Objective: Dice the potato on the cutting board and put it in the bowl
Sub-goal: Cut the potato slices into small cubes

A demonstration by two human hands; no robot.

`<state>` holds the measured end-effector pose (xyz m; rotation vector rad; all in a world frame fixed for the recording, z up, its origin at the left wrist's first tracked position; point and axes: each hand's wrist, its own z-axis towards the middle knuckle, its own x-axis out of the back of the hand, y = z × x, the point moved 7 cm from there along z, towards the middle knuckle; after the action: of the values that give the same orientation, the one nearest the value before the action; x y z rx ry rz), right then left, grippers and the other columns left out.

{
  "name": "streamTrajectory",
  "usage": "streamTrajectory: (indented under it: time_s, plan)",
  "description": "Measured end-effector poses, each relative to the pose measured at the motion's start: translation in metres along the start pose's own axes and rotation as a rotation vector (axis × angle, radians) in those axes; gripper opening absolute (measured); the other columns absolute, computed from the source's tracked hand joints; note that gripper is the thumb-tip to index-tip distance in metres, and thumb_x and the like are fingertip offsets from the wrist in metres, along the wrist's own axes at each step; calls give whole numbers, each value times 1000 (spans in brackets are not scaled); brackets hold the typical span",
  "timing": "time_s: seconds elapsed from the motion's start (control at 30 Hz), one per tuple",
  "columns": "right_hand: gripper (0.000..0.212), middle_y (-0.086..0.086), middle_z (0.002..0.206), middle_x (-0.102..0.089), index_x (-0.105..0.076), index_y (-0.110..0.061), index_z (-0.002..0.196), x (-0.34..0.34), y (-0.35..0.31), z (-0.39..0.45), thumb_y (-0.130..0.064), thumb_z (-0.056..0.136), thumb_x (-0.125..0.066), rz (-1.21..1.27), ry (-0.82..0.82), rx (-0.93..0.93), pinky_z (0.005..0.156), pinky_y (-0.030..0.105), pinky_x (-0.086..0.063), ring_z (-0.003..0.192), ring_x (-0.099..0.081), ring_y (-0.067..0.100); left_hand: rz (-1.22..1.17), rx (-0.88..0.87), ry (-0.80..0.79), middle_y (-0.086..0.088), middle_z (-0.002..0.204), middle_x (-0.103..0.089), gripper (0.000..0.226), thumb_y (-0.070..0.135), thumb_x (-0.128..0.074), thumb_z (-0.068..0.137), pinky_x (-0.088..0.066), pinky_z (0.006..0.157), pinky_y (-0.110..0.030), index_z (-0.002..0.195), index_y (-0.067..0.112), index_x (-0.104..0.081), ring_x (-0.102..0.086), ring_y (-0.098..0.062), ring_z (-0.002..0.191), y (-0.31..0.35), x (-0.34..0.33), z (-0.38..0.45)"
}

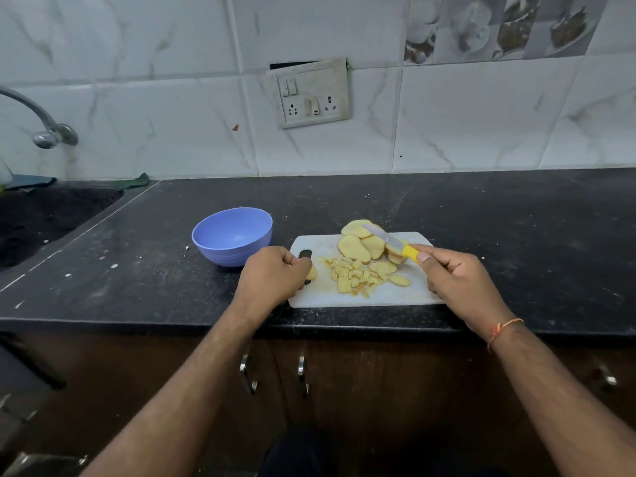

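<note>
Both hands sit over the near half of the board (pixel 361 299), and I read them from the head view. My left hand (pixel 272 273) rests at the board's left end, fingers curled round a small piece of potato that peeks out at its right side, just beside the board's dark handle slot (pixel 305 253). My right hand (pixel 457 280) grips the yellow handle of the knife (pixel 392 243), whose blade points up and to the left, lying across the slices (pixel 361 244). Between the hands, nearer me, lies a loose heap of dice (pixel 347 273); beyond it the slices fan out at the board's far edge, one or two overhanging onto the worktop (pixel 499 215). The relation that matters: the uncut slices lie ahead and to the right of the dice, closer to my knife hand, with their long axes running roughly left to right, crossed by the blade. I judge the dicing about a third done. Further out, left of the board and just beyond my left hand, the blue bowl (pixel 232 235) stands upright and holds nothing I can see, so none of the dice have gone in.
</note>
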<state>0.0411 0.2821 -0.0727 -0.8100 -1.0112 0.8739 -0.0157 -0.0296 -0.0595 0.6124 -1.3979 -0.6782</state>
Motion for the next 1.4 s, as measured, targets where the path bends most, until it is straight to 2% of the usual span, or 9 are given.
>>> streamTrajectory:
  time_s: [0.17, 0.37, 0.43, 0.53, 0.67, 0.73, 0.8, 1.2, 1.4]
  plan:
    - [27, -5, 57, -45, -74, -36, 124, 1, 3, -1, -32, 106, -55, -33, 28, -11, 58, 36, -36, 58, -39, 19, 62, 28, -78, 7, 65, -76, 37, 35, -61, 95, -47, 53, -23, 78, 7, -78, -57, -6, 47, -6, -1, -7]
    - [25, -10, 56, -47, -72, -42, 123, -1, -1, -3, -33, 106, -56, -64, 26, 5, 59, 33, -37, 57, -41, 13, 161, -63, -192, 13, 69, -77, 47, 51, -59, 102, -56, 71, -26, 72, 25, -84, -69, -7, 68, -5, 0, -5]
    - [27, -18, 54, -52, -73, -33, 127, -3, -4, -6, -29, 106, -56, -95, 21, 8, 60, 22, -39, 54, -45, 3, 203, -94, -176, 16, 66, -75, 48, 56, -60, 100, -53, 71, -23, 69, 28, -83, -69, -4, 73, -5, 7, -1]
    - [27, -35, 60, -58, -72, -26, 127, -4, -14, -10, -23, 106, -57, -143, 40, 20, 63, 9, -41, 63, -58, -9, 272, -146, -179, 15, 53, -64, 43, 55, -67, 97, -43, 57, -22, 67, 27, -81, -55, -4, 51, -7, 13, 3]
    - [27, -28, 87, -73, -70, -35, 129, -4, -24, -21, -31, 104, -60, -224, 75, 102, 75, 27, -58, 80, -70, 2, 241, -162, -194, 19, 62, -70, 29, 47, -79, 88, -48, 61, -23, 69, 25, -77, -60, 1, 57, -16, 10, 0]
    - [31, -20, 62, -65, -66, -42, 133, -14, -30, -34, -37, 103, -58, -330, 15, 171, 52, 26, -46, 52, -57, 9, 206, -175, -179, 20, 69, -73, 24, 44, -80, 88, -50, 64, -23, 71, 27, -78, -64, 2, 63, -19, 9, -3]
    - [34, -17, 49, -54, -63, -42, 136, -30, -42, -51, -41, 104, -55, -503, -39, 267, 47, 21, -33, 46, -49, 8, 163, -189, -153, 20, 68, -72, 26, 44, -78, 91, -46, 63, -23, 71, 27, -79, -61, 2, 61, -22, 8, -5]
    - [40, -15, 55, -52, -65, -38, 137, -60, -56, -69, -44, 103, -45, -875, -51, 349, 41, 29, -40, 49, -49, 8, 117, -139, -128, 13, 71, -73, 33, 47, -76, 93, -48, 63, -24, 72, 22, -78, -67, -11, 72, -22, -1, -6]
    - [35, -19, 49, -33, -68, -31, 134, -54, -65, -64, -35, 101, -57, -880, -1, 324, 39, 21, -22, 42, -35, 4, 195, -171, -169, 13, 65, -64, 41, 59, -74, 90, -43, 61, -24, 74, 21, -70, -58, -6, 63, -19, -4, -7]
